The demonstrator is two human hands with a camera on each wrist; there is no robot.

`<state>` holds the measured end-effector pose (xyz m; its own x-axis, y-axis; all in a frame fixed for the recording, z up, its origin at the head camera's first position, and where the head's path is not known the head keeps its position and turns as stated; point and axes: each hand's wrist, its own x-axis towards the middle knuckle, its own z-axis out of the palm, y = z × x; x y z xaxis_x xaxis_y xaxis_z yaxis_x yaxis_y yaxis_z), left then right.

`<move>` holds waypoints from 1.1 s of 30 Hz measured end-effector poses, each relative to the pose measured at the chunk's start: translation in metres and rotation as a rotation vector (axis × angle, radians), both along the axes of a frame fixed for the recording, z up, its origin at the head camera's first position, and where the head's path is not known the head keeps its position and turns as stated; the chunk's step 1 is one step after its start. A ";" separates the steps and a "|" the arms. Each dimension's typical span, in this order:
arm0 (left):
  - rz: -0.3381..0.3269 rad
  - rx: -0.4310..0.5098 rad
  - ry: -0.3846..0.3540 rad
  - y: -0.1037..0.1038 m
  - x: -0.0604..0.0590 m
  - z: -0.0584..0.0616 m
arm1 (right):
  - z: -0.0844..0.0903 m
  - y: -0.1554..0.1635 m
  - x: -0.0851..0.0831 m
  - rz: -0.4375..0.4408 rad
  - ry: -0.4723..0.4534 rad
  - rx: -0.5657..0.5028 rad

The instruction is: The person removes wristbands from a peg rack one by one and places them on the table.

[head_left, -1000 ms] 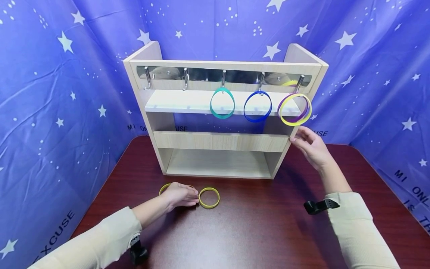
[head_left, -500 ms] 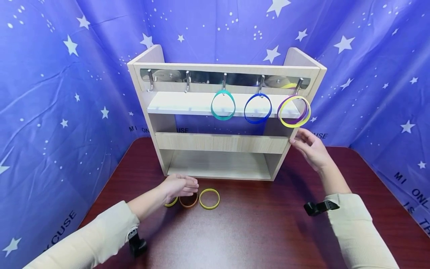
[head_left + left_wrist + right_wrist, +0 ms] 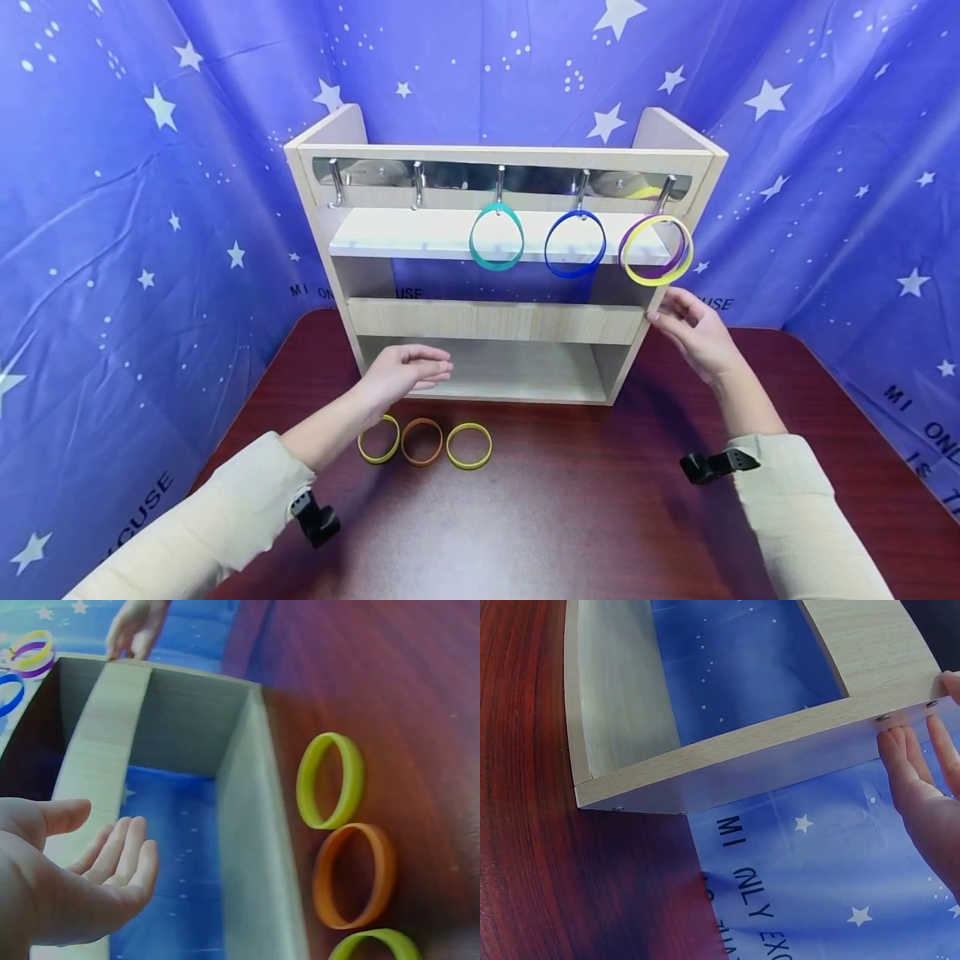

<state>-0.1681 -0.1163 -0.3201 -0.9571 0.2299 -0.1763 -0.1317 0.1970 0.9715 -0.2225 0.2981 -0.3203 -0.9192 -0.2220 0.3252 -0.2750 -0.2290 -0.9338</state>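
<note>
The left hand (image 3: 405, 372) has lifted from just above the bands on the desk (image 3: 570, 500) to in front of the rack (image 3: 495, 321); its fingers (image 3: 124, 851) are loosely bent, thumb apart, gripping nothing. The right hand (image 3: 693, 333) has fairly straight, unclenched fingers touching the rack's side panel. Three bands lie in a row by the left hand: one orange band (image 3: 385, 870) between a near yellow band (image 3: 403, 946) and a far yellow band (image 3: 351, 784), as the left wrist view shows. Four more hang from three of five hooks (image 3: 501, 183): a teal band (image 3: 495, 265), a blue band (image 3: 572, 273), and a purple band (image 3: 34, 673) sharing its hook with a yellow one (image 3: 652, 282).
</note>
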 end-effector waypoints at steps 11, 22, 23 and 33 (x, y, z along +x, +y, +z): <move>0.026 0.002 0.183 0.010 -0.014 0.036 | 0.002 0.003 0.001 -0.015 -0.010 0.008; 0.091 0.046 0.367 0.017 -0.019 0.074 | 0.002 0.001 0.000 -0.009 -0.017 0.001; 0.094 0.052 0.375 0.017 -0.019 0.076 | 0.001 0.001 -0.001 -0.011 -0.020 0.002; 0.110 0.070 0.440 0.023 -0.020 0.091 | 0.000 0.001 -0.001 -0.009 -0.030 0.001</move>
<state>-0.1878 -0.0930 -0.2291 -0.9569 0.1197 0.2646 0.2798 0.1365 0.9503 -0.2239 0.2989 -0.3203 -0.9306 -0.2140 0.2968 -0.2486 -0.2256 -0.9420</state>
